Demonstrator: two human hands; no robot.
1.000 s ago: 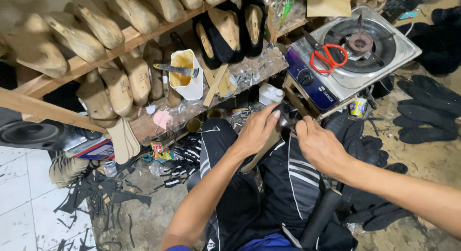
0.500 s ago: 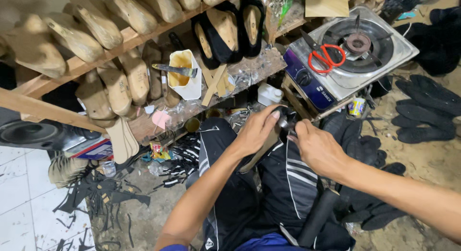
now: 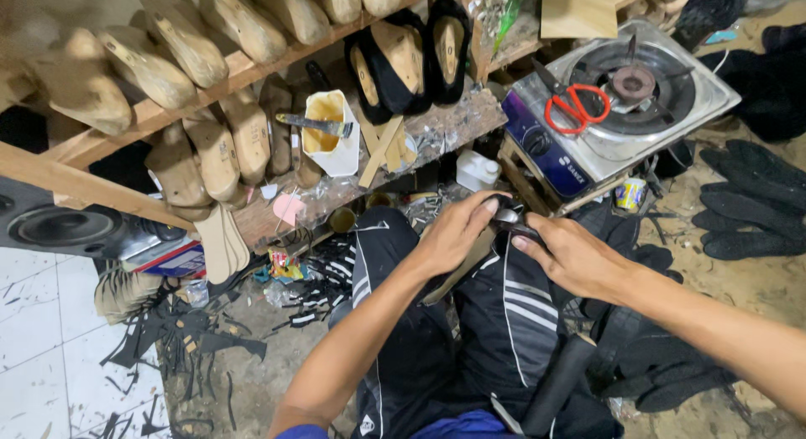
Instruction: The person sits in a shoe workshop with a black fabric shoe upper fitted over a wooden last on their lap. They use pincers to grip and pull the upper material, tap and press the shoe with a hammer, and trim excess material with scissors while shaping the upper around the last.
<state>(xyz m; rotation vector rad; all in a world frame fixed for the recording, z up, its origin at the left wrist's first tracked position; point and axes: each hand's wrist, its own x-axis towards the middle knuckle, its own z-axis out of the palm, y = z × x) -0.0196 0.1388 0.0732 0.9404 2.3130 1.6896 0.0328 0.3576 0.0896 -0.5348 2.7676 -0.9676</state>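
My left hand (image 3: 457,232) grips a shoe on a wooden last (image 3: 467,263) that rests on my knee, above black trousers with white stripes. My right hand (image 3: 571,254) holds a dark metal tool (image 3: 510,222) pressed against the top of that shoe, right beside my left fingertips. The shoe's upper part is mostly hidden under both hands.
Wooden shoe lasts (image 3: 168,61) fill a slanted shelf at the upper left. A white glue pot with a brush (image 3: 329,130) stands on a lower shelf (image 3: 445,124). A gas stove (image 3: 625,99) carries red scissors (image 3: 575,107). Black soles (image 3: 747,200) lie at right, black scraps (image 3: 201,338) on the floor.
Both hands stay on the shoe at my knee; they have shifted only slightly, with the right hand working the tool against the shoe.
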